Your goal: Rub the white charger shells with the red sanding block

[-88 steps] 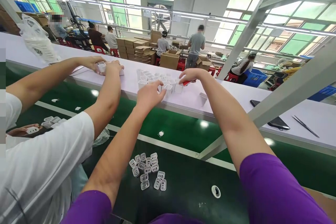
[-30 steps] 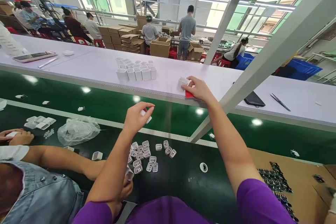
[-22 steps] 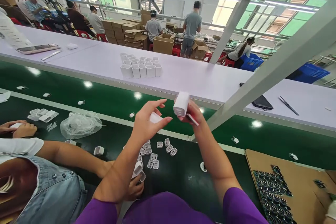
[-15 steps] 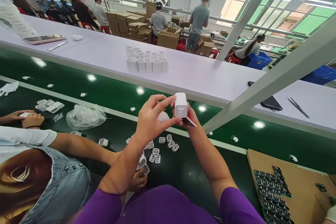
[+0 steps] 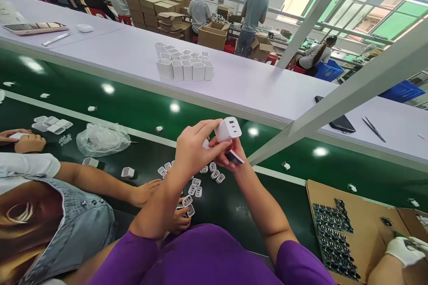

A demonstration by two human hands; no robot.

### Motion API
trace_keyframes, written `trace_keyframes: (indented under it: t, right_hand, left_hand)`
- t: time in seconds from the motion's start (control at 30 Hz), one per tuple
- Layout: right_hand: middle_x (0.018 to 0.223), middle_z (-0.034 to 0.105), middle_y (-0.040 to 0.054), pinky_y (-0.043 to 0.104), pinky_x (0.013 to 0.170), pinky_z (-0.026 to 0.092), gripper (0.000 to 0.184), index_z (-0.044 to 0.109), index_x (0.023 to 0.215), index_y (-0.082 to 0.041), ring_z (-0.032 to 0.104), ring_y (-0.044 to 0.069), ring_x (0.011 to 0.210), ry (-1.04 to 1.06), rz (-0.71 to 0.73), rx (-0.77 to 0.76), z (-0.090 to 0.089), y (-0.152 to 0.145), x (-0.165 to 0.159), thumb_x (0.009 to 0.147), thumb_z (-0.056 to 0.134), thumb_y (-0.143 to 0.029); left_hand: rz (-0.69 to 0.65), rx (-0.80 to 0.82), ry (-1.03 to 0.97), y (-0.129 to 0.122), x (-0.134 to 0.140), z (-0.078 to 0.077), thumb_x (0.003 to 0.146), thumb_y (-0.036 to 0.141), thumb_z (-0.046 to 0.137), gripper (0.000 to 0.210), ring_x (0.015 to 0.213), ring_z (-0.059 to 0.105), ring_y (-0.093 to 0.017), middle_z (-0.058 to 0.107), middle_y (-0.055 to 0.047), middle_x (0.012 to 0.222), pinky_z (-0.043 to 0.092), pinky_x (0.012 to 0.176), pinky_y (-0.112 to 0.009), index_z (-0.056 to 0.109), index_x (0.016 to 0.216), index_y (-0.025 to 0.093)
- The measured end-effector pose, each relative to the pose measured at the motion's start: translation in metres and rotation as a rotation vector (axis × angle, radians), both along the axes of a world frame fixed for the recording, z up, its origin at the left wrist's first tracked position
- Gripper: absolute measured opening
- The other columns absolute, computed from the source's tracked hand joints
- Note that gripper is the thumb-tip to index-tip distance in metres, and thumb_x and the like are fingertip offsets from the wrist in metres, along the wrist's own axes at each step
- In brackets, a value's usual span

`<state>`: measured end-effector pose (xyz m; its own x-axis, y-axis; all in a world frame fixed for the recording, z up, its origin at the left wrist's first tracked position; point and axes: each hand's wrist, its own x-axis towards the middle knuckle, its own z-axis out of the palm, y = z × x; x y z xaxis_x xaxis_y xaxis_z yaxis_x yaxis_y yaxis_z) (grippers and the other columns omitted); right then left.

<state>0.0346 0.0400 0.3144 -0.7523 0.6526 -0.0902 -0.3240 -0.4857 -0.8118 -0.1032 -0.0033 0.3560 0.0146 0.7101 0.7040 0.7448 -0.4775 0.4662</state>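
Both my hands meet above the green belt (image 5: pixel 234 213). My left hand (image 5: pixel 192 149) pinches a white charger shell (image 5: pixel 228 129) whose face shows two slots, and a small white part sits between its fingers. My right hand (image 5: pixel 228 156) supports the shell from below and also holds a flat red and black card (image 5: pixel 234 157). Under my hands lie several small white end caps (image 5: pixel 203 179) on the belt. A block of white shells (image 5: pixel 185 64) stands on the white shelf (image 5: pixel 261 89) beyond.
A co-worker's hands (image 5: pixel 157 202) on my left reach among the end caps. A crumpled plastic bag (image 5: pixel 102 139) lies on the belt. Cardboard (image 5: pixel 354 231) with dark parts is at right, near a gloved hand (image 5: pixel 403 249). A phone (image 5: pixel 337 122) and tweezers (image 5: pixel 373 129) rest on the shelf. A slanted grey frame bar (image 5: pixel 334 102) crosses above.
My right hand took a white shell off the shelf and brought it down over the belt. My left hand came up to it with a small white part, and the shell has tilted.
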Motion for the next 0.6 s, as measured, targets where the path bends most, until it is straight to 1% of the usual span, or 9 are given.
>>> trace_keyframes:
  t: [0.07,0.2,0.33,0.47,0.6]
  right_hand:
    - [0.034,0.047,-0.0062,0.019,0.031,0.021,0.079,0.064,0.084,-0.015,0.019,0.004,0.02,0.022,-0.011,-0.029,-0.001,-0.001,0.002,0.095,0.015,-0.075]
    - [0.033,0.046,-0.0057,0.018,0.03,0.021,0.075,0.063,0.074,-0.014,0.019,0.004,0.021,0.016,0.007,-0.069,-0.006,-0.002,0.003,0.096,0.022,-0.073]
    - [0.031,0.042,-0.0054,0.017,0.029,0.017,0.072,0.053,0.055,-0.017,0.019,0.002,0.023,-0.062,-0.001,-0.091,-0.017,-0.004,-0.002,0.093,0.035,-0.075]
    - [0.033,0.042,-0.0058,0.018,0.028,0.016,0.07,0.05,0.053,-0.018,0.018,0.002,0.023,-0.071,0.02,-0.093,-0.025,-0.009,-0.01,0.09,0.041,-0.077]
    - [0.032,0.039,-0.0065,0.02,0.029,0.014,0.067,0.048,0.053,-0.02,0.019,0.003,0.022,-0.147,0.015,-0.094,-0.029,-0.012,-0.019,0.085,0.046,-0.079]
  left_hand:
    - [0.015,-0.045,-0.003,0.001,0.002,-0.003,0.085,0.042,0.07,0.036,0.076,0.069,-0.016,0.076,-0.006,0.106,0.05,0.069,-0.028,0.07,0.114,0.021]
    - [0.118,-0.13,0.014,0.0,0.003,-0.01,0.084,0.044,0.07,0.036,0.073,0.069,-0.017,0.076,-0.005,0.095,0.047,0.067,-0.029,0.073,0.109,0.019]
    - [0.198,-0.224,0.023,-0.007,-0.002,-0.021,0.083,0.045,0.07,0.034,0.075,0.069,-0.018,0.075,-0.004,0.09,0.047,0.068,-0.028,0.075,0.106,0.021]
    - [0.239,-0.249,0.019,-0.013,-0.008,-0.031,0.081,0.046,0.07,0.034,0.074,0.068,-0.019,0.075,-0.004,0.087,0.046,0.065,-0.028,0.076,0.103,0.02]
    - [0.296,-0.299,-0.016,-0.018,-0.014,-0.035,0.08,0.046,0.069,0.033,0.076,0.068,-0.02,0.074,-0.004,0.084,0.046,0.065,-0.028,0.076,0.099,0.02]
